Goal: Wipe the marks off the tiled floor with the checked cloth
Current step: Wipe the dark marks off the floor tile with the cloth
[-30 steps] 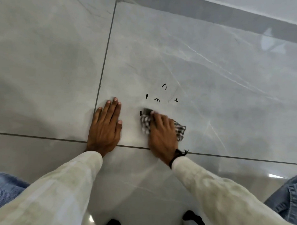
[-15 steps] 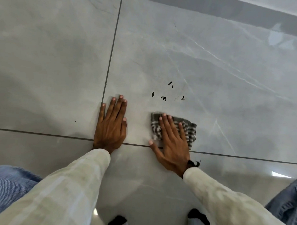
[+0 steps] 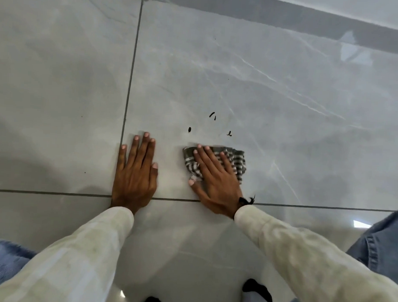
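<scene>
A grey-and-white checked cloth [image 3: 236, 161] lies bunched on the glossy grey tiled floor [image 3: 284, 122]. My right hand [image 3: 215, 180] presses flat on the cloth with fingers spread. Small black marks sit just beyond it: a dot [image 3: 189, 129], a pair of short strokes [image 3: 212, 115] and a squiggle [image 3: 229, 134]. My left hand [image 3: 136, 171] rests flat and empty on the tile, left of the cloth, beside the grout line.
Grout lines cross the floor, one running away [image 3: 130, 80] and one across [image 3: 315, 207] under my wrists. A darker skirting strip [image 3: 288, 18] runs along the wall at the top. My jeans-clad knees [image 3: 379, 243] frame the bottom corners.
My right hand has slid the cloth forward over the middle mark, which no longer shows. My left hand stays planted.
</scene>
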The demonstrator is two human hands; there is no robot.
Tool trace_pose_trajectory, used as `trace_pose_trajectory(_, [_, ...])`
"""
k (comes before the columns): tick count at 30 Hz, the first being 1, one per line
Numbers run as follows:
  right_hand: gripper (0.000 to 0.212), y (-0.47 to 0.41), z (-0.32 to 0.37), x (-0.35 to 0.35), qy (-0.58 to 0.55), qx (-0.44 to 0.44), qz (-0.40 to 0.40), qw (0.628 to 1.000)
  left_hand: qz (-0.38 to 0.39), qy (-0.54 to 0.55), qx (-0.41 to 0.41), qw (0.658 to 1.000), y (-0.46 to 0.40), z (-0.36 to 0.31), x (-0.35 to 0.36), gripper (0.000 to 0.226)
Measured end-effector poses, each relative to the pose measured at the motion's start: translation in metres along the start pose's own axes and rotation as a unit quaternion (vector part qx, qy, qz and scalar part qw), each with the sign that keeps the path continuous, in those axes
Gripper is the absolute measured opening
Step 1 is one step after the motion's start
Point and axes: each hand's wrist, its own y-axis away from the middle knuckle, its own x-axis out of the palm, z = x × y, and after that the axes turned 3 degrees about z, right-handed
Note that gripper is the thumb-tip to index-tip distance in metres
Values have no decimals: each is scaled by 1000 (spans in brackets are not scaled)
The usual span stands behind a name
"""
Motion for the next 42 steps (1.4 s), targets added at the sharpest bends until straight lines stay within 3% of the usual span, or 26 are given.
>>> trace_pose_trajectory(2, [76,-31,-8,-10,10,8,-11,1000,4,-4,-3,1000,-1,1,0,69])
trace_pose_trajectory(5, [76,-71,12,-15,-22,96,-13,995,6,-4,-6,1000,-1,0,-1,69])
trace_pose_trajectory(10, [74,-24,-10,-9,34,-75,2,997,9,-14,-5,1000,-1,0,-2,69])
trace_pose_trajectory(12, [74,-31,-23,-16,43,-24,-5,999,11,-13,-7,1000,-1,1,0,70])
trace_pose_trajectory(15, [73,-75,9,-17,-10,91,-31,995,5,-17,0,1000,-1,2,1,69])
trace_pose_trajectory(18, [74,-66,25,-10,-10,15,-24,1000,7,-17,-1,1000,-1,1,1,69])
trace_pose_trajectory(20, [74,-32,0,-7,8,-40,-9,999,9,-15,-5,1000,-2,2,0,70])
trace_pose_trajectory(23, [73,-24,-39,-16,6,44,-10,999,15,-15,-7,1000,-2,2,0,70])
trace_pose_trajectory(26, [75,-55,-17,-17,-19,141,-36,989,16,-14,-7,1000,-3,2,1,70])
trace_pose_trajectory(29, [79,-28,-4,-8,-5,21,-19,1000,16,-12,-8,1000,-3,1,1,71])
trace_pose_trajectory(31, [82,0,-36,-10,15,-26,8,1000,16,-11,-8,1000,-3,2,2,70])
trace_pose_trajectory(34, [85,-25,-66,-24,15,102,-12,995,14,-12,-6,1000,-2,3,3,70])
trace_pose_trajectory(36, [87,-58,-48,-27,-15,173,-27,985,12,-13,-4,1000,-2,3,3,69])
trace_pose_trajectory(37, [90,-64,-37,-26,-19,167,-25,986,12,-13,-4,1000,-3,3,2,69])
trace_pose_trajectory(40, [93,-30,-39,-18,22,31,0,999,13,-10,-4,1000,-2,2,0,69])
trace_pose_trajectory(42, [91,-11,-68,-22,38,20,13,999,14,-9,-6,1000,-3,3,1,70])
